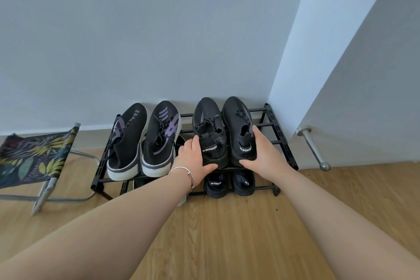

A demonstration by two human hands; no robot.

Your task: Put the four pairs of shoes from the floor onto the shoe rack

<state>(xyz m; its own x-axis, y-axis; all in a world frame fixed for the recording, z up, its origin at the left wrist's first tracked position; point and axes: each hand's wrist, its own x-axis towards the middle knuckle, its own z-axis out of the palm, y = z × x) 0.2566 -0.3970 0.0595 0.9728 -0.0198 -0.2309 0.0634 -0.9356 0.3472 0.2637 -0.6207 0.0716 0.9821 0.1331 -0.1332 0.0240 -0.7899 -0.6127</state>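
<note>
Black knit pair (223, 130) sits on rack (280, 134) top tier; left hand (193, 157) and right hand (264, 154) each grip one heel, fingers wrapped around it.

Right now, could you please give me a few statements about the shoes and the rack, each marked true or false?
1. The black pair sits on the shoe rack's top shelf. True.
2. The left hand wears a bracelet. True.
3. The purple-striped pair lies on the floor. False: it is on the top shelf.
4. The lower shelf holds no shoes. False: another black pair sits there.
5. The right hand touches the black pair. True.
</note>
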